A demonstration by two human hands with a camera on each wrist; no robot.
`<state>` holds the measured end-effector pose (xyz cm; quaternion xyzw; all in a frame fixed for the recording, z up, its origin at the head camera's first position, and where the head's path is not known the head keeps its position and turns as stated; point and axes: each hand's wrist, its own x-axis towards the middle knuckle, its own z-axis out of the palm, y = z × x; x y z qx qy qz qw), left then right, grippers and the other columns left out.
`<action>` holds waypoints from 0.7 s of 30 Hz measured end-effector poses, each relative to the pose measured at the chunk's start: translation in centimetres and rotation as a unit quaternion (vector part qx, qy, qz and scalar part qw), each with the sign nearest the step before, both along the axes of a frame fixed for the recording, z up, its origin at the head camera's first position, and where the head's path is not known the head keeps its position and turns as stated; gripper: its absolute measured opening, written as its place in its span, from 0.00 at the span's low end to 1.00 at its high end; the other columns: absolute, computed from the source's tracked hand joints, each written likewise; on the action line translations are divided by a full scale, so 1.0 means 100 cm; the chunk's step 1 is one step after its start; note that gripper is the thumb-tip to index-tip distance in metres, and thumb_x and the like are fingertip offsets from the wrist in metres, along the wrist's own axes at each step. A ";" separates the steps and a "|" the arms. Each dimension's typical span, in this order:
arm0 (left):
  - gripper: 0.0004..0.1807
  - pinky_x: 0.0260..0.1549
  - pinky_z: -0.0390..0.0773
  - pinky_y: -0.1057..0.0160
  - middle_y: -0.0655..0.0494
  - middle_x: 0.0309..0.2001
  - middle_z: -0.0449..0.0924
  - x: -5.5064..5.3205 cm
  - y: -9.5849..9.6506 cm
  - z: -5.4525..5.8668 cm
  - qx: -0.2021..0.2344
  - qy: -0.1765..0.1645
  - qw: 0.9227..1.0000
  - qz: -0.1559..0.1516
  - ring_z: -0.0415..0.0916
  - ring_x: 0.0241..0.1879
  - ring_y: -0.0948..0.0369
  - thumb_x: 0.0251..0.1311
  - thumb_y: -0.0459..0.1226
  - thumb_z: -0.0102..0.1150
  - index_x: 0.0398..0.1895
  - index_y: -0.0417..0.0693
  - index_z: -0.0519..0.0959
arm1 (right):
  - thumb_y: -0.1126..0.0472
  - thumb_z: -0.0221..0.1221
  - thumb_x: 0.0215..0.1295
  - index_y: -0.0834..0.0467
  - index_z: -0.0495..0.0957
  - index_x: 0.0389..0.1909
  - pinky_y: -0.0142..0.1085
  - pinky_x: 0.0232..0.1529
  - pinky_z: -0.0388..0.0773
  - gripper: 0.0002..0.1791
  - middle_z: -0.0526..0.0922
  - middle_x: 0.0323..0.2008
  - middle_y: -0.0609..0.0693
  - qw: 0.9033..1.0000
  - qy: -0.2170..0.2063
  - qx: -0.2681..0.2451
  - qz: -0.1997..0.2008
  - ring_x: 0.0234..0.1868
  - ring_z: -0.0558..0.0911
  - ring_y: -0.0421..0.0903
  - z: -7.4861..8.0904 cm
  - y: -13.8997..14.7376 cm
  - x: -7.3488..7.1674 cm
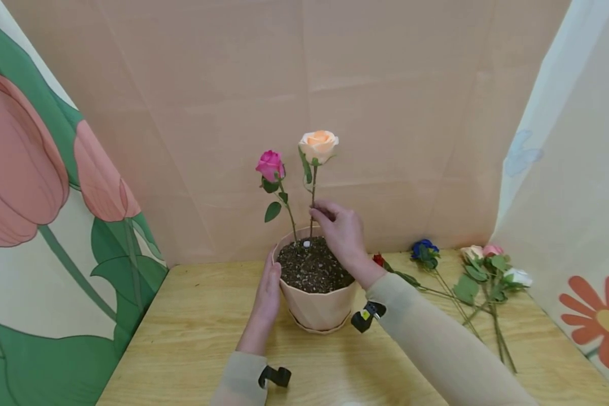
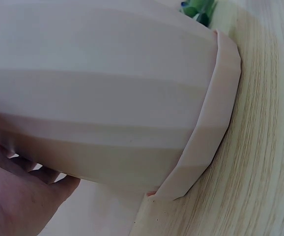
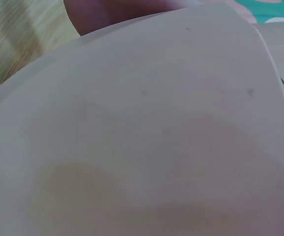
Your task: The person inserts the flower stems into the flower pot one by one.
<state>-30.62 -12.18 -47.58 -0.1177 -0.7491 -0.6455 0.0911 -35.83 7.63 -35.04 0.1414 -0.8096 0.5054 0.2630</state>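
A pale pink flower pot [image 1: 318, 307] full of dark soil [image 1: 314, 268] stands on the table. In the head view, my right hand [image 1: 342, 231] pinches the stem of a peach rose [image 1: 318, 146] above the soil; the stem's lower end is partly hidden. Left of it a magenta rose [image 1: 270, 165] stands upright in the soil. My left hand [image 1: 269, 287] rests along the pot's left side, its fingers touching the wall, as the left wrist view also shows. Near the stems lies a small white piece [image 1: 307, 244]. The pot's wall [image 3: 147, 123] fills most of the right wrist view.
To the right on the wooden table [image 1: 193, 327] lie a red rose [image 1: 378, 260], a blue rose [image 1: 425, 251], and a cluster with a pink rose [image 1: 492, 250] and a white rose [image 1: 519, 277]. Behind hangs a plain backdrop [image 1: 208, 113]; flower-printed sheets flank both sides.
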 end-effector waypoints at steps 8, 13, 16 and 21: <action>0.36 0.83 0.43 0.33 0.45 0.90 0.45 0.000 0.000 -0.001 -0.005 0.009 1.000 0.003 0.42 0.87 0.43 0.90 0.52 0.28 0.92 0.49 0.48 | 0.57 0.70 0.78 0.57 0.93 0.54 0.45 0.45 0.91 0.12 0.94 0.49 0.51 0.999 0.010 0.037 0.000 0.45 0.93 0.46 -0.002 0.000 0.002; 0.35 0.82 0.43 0.33 0.46 0.90 0.46 -0.001 0.001 0.000 -0.003 0.008 1.000 0.001 0.42 0.87 0.43 0.90 0.52 0.28 0.92 0.50 0.48 | 0.57 0.70 0.79 0.56 0.94 0.53 0.45 0.44 0.91 0.11 0.94 0.47 0.50 0.998 0.009 0.058 -0.008 0.44 0.92 0.45 -0.008 0.000 -0.001; 0.35 0.82 0.43 0.33 0.44 0.90 0.46 -0.001 0.002 0.000 -0.001 0.008 1.000 0.000 0.43 0.87 0.43 0.90 0.51 0.28 0.92 0.50 0.48 | 0.57 0.69 0.79 0.56 0.94 0.52 0.45 0.43 0.91 0.10 0.94 0.46 0.50 0.997 0.006 0.073 -0.009 0.43 0.92 0.45 -0.010 0.000 -0.003; 0.34 0.82 0.43 0.33 0.43 0.89 0.47 -0.001 0.000 0.000 0.002 0.012 1.000 -0.001 0.43 0.87 0.43 0.91 0.50 0.28 0.92 0.49 0.48 | 0.57 0.69 0.79 0.55 0.94 0.50 0.47 0.45 0.90 0.08 0.94 0.45 0.50 0.996 0.000 0.094 -0.010 0.42 0.91 0.46 -0.011 -0.002 -0.002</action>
